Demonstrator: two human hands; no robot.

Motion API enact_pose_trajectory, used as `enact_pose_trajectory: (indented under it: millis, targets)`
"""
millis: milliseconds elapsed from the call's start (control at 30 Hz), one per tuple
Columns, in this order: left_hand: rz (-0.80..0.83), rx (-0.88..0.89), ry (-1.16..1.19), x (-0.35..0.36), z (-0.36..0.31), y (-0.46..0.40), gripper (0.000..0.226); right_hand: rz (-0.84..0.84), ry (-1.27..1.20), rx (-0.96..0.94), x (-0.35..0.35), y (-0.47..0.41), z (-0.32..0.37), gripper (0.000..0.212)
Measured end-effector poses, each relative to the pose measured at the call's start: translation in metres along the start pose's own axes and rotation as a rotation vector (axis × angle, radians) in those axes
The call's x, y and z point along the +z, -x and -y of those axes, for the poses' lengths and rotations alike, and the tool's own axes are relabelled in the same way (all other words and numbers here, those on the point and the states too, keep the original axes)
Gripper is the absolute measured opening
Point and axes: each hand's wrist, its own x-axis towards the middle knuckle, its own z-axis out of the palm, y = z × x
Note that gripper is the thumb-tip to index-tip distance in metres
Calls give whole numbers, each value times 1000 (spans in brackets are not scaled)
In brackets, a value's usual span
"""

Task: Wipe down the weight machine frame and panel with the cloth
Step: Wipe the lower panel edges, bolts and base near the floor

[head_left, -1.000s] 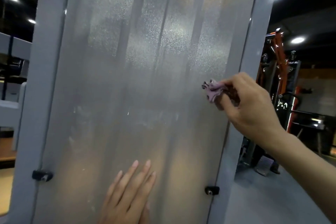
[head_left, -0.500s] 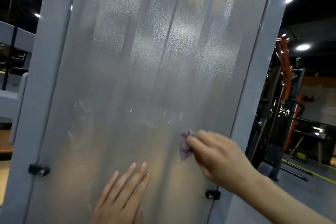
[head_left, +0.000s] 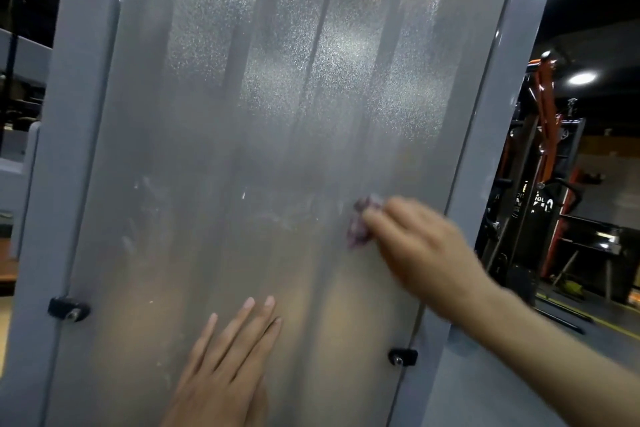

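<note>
1. We see our left hand (head_left: 221, 374) bare, with no glove, ring or sleeve in view.
2. Our right hand (head_left: 420, 253) and forearm are bare too, blurred, with short plain nails.

Your right hand (head_left: 419, 253) presses a bunched cloth (head_left: 360, 225) against the frosted panel (head_left: 242, 114) while your left hand (head_left: 225, 367) rests flat below.

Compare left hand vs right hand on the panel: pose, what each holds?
The left hand lies flat with straight fingers and holds nothing; the right hand is curled, gripping a purple cloth. The left hand sits low on the panel; the right hand is higher, nearer the right frame post. The left hand looks sharp, the right motion-blurred. Both meet the panel.
</note>
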Motion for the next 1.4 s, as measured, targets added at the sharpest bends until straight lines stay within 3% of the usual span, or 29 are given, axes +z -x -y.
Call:
enact_pose_trajectory:
  millis: [133,233,300,433,500,700,900,1033,1133,1267,1400]
  targets:
    - [26,-30,42,-3,-4,0,62,197,-63,-247,20,58,51,9]
    - [18,-35,48,-2,-5,1,62,233,-87,-265,15,54,42,7]
    - [11,-38,51,-3,-5,-1,60,188,-95,-191,5,36,25,7]
    - [-8,-31,50,-1,-3,-3,57,-10,-215,126,-25,-8,-13,29]
    - [-11,-37,57,0,-3,-2,56,-76,-263,260,-35,-27,-28,30]
    - [-28,-45,40,0,-2,-3,52,-34,-369,434,-34,-72,-57,27]
    - [-34,-41,31,-2,-3,-6,58,-116,-320,433,-20,-66,-45,23]
    - [-4,-37,39,-2,-3,-5,60,12,-300,307,-9,-44,-20,12]
    - [0,-65,49,-2,-6,-5,59,88,-169,136,-19,-47,-16,27]
    - [3,-82,57,-2,-8,-5,57,-70,-124,278,-26,-70,-36,33]
    - [-10,-70,56,-1,-4,-6,61,-67,-64,236,-8,-57,-21,14]
